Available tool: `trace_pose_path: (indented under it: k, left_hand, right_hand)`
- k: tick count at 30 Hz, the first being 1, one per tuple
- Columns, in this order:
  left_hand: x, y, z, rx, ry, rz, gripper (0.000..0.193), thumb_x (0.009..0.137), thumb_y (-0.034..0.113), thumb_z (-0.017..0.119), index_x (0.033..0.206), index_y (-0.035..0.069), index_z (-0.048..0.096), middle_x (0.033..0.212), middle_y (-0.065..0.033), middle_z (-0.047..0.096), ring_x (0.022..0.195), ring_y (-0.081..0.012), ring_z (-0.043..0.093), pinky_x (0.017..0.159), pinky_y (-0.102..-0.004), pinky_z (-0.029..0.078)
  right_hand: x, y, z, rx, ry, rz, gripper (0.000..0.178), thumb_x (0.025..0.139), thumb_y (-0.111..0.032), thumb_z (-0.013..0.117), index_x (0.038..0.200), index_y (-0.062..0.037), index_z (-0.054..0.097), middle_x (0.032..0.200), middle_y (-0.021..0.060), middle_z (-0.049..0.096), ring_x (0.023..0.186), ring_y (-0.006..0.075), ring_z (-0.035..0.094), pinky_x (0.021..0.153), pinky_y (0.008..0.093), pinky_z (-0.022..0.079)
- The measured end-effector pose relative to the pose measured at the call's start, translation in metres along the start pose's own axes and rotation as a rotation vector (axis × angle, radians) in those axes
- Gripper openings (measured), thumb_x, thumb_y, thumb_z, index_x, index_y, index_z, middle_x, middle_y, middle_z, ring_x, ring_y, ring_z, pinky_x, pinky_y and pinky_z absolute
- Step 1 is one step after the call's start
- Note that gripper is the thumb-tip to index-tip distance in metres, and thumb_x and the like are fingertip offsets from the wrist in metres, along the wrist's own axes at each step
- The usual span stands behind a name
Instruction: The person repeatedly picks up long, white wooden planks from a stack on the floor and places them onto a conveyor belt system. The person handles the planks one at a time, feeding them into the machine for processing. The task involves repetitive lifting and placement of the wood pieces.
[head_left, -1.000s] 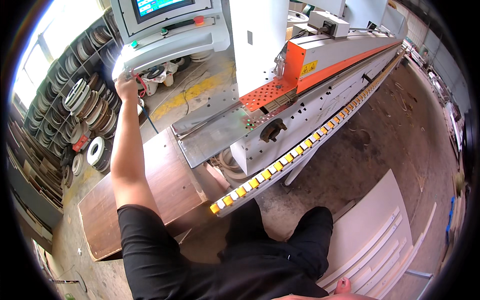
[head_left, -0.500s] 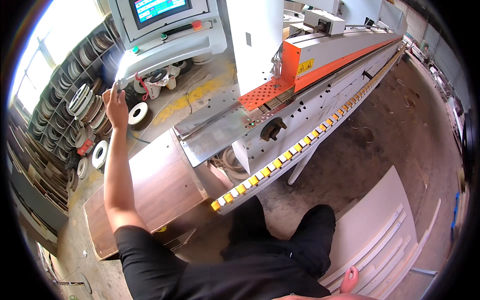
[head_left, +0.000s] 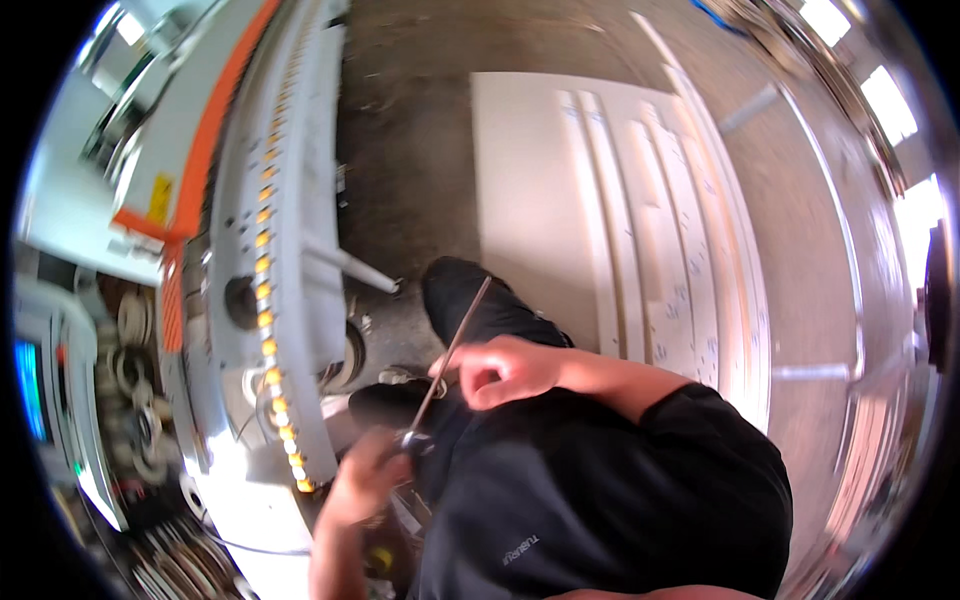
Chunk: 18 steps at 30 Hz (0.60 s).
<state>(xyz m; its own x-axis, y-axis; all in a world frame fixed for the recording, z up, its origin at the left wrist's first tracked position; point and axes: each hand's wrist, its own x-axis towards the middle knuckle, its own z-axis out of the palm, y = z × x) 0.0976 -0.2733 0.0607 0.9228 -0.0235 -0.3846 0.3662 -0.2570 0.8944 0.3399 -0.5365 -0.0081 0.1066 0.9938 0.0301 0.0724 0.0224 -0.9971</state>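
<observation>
A long thin brownish rod (head_left: 464, 328) slants up in front of my body, a small dark, shiny piece (head_left: 412, 439) at its lower end; its exact kind is unclear. My left hand (head_left: 368, 476), smeared by motion, is closed around that lower end. Higher up, my right hand (head_left: 508, 370) is curled, thumb and forefinger forming a ring, and its fingertips meet the rod near the middle. Part of the right fingers lies behind the rod.
On my left runs a long white and orange machine (head_left: 190, 180) with a row of yellow and white rollers (head_left: 265, 265). A pale board (head_left: 530, 170) bearing several long strips (head_left: 620, 240) lies to the right. A metal frame (head_left: 845, 260) stands beyond it.
The view has swung right, so the machine now lies along the left. My left hand came down from near the control panel, and my right hand came in from the side. The rod has appeared between them.
</observation>
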Motion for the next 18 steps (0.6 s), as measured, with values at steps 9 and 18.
trace_pose_path:
  k: [9, 18]
  left_hand:
    - [0.096, 0.016, 0.1, 0.384, -0.365, -0.017, 0.052, 0.109, 0.027, 0.07, 0.148, -0.001, 0.05, 0.11, -0.0176, 0.07, 0.096, -0.031, 0.072, 0.087, -0.0405, 0.057]
    - [0.124, 0.047, 0.069, 1.155, -0.156, 0.145, 0.038, 0.106, 0.029, 0.067, 0.138, 0.008, 0.062, 0.113, -0.021, 0.075, 0.1, -0.0449, 0.073, 0.085, -0.0553, 0.058]
  right_hand:
    - [-0.101, 0.034, 0.034, 0.641, 0.634, 0.093, 0.032, 0.122, -0.027, 0.046, 0.125, -0.0016, 0.066, 0.104, 0.0125, 0.08, 0.092, 0.018, 0.078, 0.081, 0.0317, 0.062]
    - [-0.254, 0.101, 0.01, -0.577, 1.307, 0.507, 0.029, 0.106, -0.035, 0.07, 0.123, -0.0117, 0.075, 0.107, 0.0058, 0.082, 0.097, 0.0288, 0.078, 0.087, 0.039, 0.061]
